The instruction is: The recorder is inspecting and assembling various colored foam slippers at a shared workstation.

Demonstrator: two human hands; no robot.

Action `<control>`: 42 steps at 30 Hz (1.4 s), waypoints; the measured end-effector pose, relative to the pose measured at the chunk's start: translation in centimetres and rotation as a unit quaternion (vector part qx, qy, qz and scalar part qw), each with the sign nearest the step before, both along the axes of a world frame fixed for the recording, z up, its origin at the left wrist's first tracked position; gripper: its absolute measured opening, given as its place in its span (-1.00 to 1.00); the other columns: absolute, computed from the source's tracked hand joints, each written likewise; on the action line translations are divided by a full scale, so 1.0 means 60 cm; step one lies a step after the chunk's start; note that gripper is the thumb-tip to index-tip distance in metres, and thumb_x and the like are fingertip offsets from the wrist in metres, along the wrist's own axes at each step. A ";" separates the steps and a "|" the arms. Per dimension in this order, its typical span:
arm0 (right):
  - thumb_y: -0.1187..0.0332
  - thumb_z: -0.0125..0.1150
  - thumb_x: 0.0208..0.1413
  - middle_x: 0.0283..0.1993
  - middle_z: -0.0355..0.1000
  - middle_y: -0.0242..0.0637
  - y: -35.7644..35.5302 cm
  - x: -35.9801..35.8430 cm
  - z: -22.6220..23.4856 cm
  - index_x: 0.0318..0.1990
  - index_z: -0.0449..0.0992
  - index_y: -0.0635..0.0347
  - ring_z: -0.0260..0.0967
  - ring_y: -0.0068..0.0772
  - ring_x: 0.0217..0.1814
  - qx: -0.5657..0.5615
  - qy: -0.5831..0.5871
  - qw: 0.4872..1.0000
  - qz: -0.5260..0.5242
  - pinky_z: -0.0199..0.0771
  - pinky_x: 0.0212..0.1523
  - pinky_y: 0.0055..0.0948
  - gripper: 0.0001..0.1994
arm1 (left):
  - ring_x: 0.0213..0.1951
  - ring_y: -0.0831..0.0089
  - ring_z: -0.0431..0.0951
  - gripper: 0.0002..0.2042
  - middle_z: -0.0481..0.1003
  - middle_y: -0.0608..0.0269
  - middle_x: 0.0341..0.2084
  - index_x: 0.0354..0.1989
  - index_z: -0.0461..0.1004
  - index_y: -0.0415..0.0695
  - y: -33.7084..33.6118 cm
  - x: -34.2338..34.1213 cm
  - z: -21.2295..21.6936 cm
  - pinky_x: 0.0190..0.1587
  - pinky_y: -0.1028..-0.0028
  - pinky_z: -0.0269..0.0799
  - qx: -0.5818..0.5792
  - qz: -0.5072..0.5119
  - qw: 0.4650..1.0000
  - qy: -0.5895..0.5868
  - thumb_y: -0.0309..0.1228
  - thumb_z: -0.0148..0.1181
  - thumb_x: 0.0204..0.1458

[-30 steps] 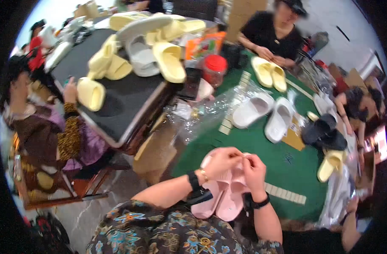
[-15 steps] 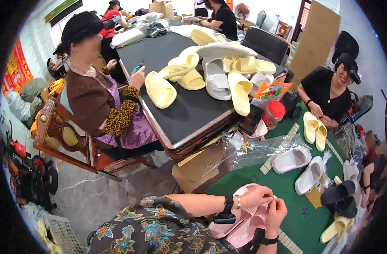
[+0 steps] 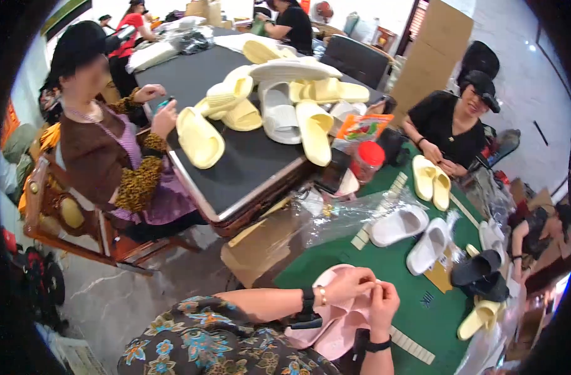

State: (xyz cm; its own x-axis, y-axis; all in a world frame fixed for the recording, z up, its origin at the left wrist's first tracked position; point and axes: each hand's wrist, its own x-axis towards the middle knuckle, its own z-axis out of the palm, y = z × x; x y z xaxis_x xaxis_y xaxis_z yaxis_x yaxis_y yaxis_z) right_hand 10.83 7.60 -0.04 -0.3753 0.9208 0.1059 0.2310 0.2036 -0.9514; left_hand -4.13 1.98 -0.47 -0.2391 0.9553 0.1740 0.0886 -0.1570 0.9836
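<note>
A pair of pink slippers (image 3: 340, 337) lies at the near edge of the green table, below my hands and partly covered by them. My left hand (image 3: 351, 284) reaches in from the left, fingers pinched together above the slippers. Its fingertips meet those of my right hand (image 3: 385, 305), which comes up from the lower edge, also pinched. Whatever sits between the fingers is too small to make out. Beyond my hands on the green table (image 3: 385, 331) are a white slipper (image 3: 399, 226) and a light grey slipper (image 3: 428, 247).
Yellow slippers (image 3: 201, 137) and grey slippers (image 3: 279, 112) pile up on the dark table. A red-lidded jar (image 3: 368, 161) and plastic wrap (image 3: 320, 215) lie between. A person with teal-handled snips (image 3: 165, 103) sits left; another person (image 3: 451, 128) sits across. Black slippers (image 3: 476, 267) are at right.
The whole scene has shifted left in the picture as my head turned. My hands stay pinched together over the pink slippers. The person at left has raised a hand.
</note>
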 end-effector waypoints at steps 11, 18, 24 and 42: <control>0.52 0.14 0.07 -0.41 0.38 -0.38 0.015 0.003 -0.013 -0.29 0.44 0.30 0.28 -0.58 -0.42 -0.011 0.008 1.000 0.018 0.30 -0.39 -0.55 -0.94 | -0.30 0.20 0.54 -0.81 0.53 0.06 -0.38 -0.25 0.53 -0.21 -0.011 -0.030 0.032 -0.25 0.35 0.45 0.010 0.018 0.997 0.079 -0.37 0.21 0.04; 0.48 0.14 0.11 -0.19 0.40 -0.20 0.003 0.044 0.030 -0.16 0.41 0.32 0.36 -0.38 -0.16 0.005 -0.013 1.000 -0.001 0.38 -0.10 -0.42 -0.84 | -0.11 -0.01 0.47 -0.68 0.48 0.00 -0.22 -0.15 0.44 -0.18 -0.103 -0.300 0.146 0.01 0.17 0.39 0.150 0.341 0.868 0.327 -0.59 0.18 -0.17; 0.36 0.34 -0.03 0.19 0.27 -0.02 -0.012 0.106 0.037 0.18 0.32 0.33 0.29 -0.15 0.19 0.122 -0.245 0.949 0.155 0.34 0.14 -0.27 -0.41 | -0.03 0.00 0.46 -0.63 0.48 -0.09 -0.15 -0.09 0.45 -0.28 -0.242 -0.590 0.212 0.08 0.19 0.34 0.025 0.541 0.707 0.454 -0.69 -0.07 -0.14; 0.53 0.36 -0.22 0.15 0.35 0.00 -0.018 0.138 0.054 0.06 0.43 0.27 0.26 0.04 0.24 0.222 -0.186 0.957 -0.025 0.24 0.27 -0.23 -0.45 | 0.15 0.11 0.38 -0.41 0.22 -0.09 0.25 0.38 -0.05 -0.28 -0.298 -0.818 0.169 0.18 0.28 0.29 0.092 0.185 0.966 -0.155 -0.14 -0.38 0.29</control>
State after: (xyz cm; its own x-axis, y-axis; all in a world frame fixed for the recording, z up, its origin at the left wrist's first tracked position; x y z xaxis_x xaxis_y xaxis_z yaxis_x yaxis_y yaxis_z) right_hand 19.14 6.53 3.22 -0.4201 0.8340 0.3577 0.5573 0.5482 -0.6236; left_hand -53.20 -15.93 9.65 -0.6255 0.7546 0.1986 -0.1222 -0.3461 0.9302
